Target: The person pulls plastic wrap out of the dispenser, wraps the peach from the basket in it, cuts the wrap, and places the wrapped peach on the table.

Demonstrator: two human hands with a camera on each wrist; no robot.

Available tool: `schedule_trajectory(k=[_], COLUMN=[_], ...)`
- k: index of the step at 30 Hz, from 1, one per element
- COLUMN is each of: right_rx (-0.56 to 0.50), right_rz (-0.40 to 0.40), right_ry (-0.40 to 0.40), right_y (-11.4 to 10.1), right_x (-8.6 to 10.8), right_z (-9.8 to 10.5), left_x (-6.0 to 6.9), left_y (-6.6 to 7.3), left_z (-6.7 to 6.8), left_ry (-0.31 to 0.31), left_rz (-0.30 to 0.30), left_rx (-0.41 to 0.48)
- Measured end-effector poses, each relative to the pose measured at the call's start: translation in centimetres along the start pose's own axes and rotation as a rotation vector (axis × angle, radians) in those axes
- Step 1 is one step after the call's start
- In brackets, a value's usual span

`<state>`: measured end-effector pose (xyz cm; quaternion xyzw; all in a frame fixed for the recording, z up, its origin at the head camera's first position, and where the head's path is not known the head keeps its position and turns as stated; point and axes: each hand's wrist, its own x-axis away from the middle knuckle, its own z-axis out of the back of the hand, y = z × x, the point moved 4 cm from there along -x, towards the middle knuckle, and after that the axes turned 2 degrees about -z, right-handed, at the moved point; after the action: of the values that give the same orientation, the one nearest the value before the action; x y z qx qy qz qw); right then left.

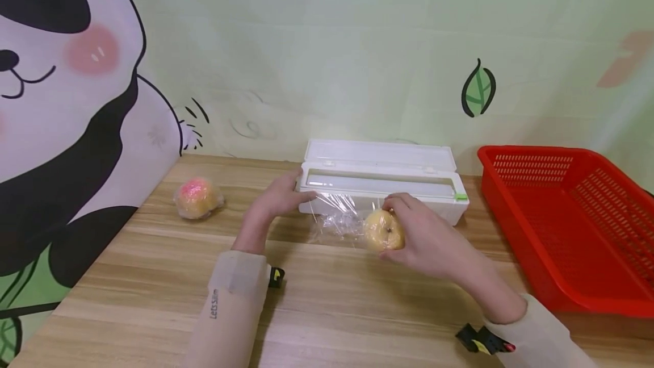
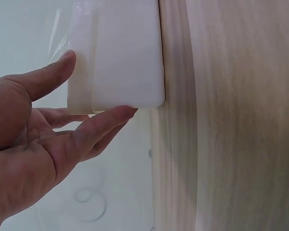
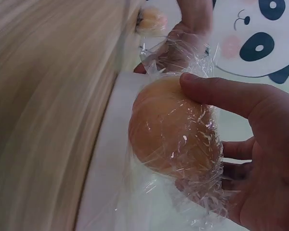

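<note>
A white cling film dispenser box (image 1: 388,186) lies lengthwise on the table with its lid raised at the back. My left hand (image 1: 278,195) grips its left end, thumb at the upper edge and fingers against the end face (image 2: 115,57). Clear cling film (image 1: 337,217) stretches from the box to a round yellow fruit (image 1: 380,231) with a dark stem spot. My right hand (image 1: 426,237) holds that fruit in front of the box, thumb and fingers around it. In the right wrist view, crinkled film covers much of the fruit (image 3: 171,127).
A pink and yellow fruit (image 1: 196,197) wrapped in film sits at the table's left. On the right stands a red plastic basket (image 1: 541,277). Behind the wooden table (image 1: 327,311) hangs a pale green backdrop with a panda print (image 1: 102,101).
</note>
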<state>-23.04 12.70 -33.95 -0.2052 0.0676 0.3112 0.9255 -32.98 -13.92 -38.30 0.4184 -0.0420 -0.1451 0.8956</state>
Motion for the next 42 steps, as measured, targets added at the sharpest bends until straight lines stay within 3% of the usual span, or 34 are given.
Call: schedule_trajectory(k=[12, 20, 26, 34, 42], right_rx=[-0.001, 0.012, 0.027, 0.040, 0.095], right_rz=[-0.035, -0.096, -0.103, -0.041, 0.144], right_ry=[-0.013, -0.011, 0.027, 0.103, 0.305], right_y=[2.5, 3.1, 3.2, 3.4, 2.6], right_x=[-1.4, -2.4, -2.5, -2.3, -1.9], right_z=[-2.0, -2.2, -2.2, -2.1, -1.5], left_x=[0.0, 0.1, 0.0, -0.1, -0.1], left_y=[0.2, 0.1, 0.0, 0.0, 0.0], left_z=[-0.2, -0.1, -0.2, -0.3, -0.3], left_ry=[-0.014, -0.023, -0.018, -0.022, -0.021], left_rz=[-0.045, -0.023, -0.041, -0.046, -0.045], left_rx=[0.001, -0.036, -0.036, -0.033, -0.032])
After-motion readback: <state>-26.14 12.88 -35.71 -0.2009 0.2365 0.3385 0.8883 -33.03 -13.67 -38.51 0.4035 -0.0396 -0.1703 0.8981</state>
